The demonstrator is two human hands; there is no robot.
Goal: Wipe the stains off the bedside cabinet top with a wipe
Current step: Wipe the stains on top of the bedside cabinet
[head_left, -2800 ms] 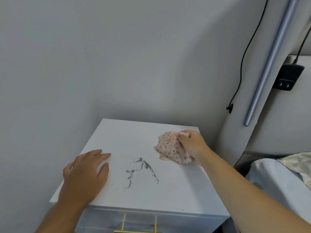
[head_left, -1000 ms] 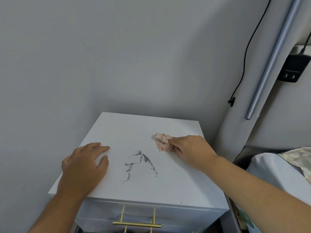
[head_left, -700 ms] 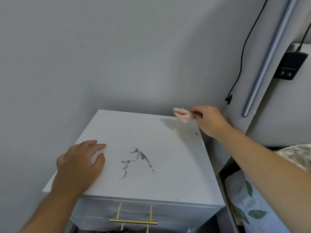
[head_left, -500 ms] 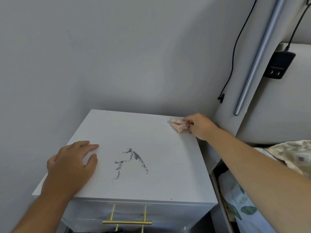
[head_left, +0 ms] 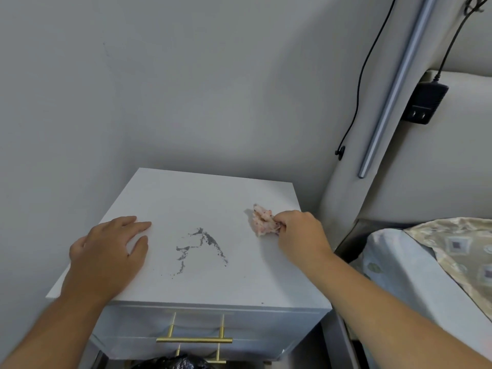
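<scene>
- the right hand (head_left: 300, 235) is pinching a crumpled pink-speckled wipe (head_left: 263, 223) between thumb and curled fingers, and the wipe is touching the bedside cabinet top (head_left: 213, 193) near its right edge.
- the left hand (head_left: 106, 251) is lying flat on the left side of the top, fingers lightly spread and holding nothing — it looks to be bracing the cabinet.
- the dark grey stains (head_left: 199, 245) are sitting in the middle of the top, between the two hands and apart from the wipe.
- judging by this, the wiping of the main mark is not yet done — nearly all of the work is remaining.
</scene>
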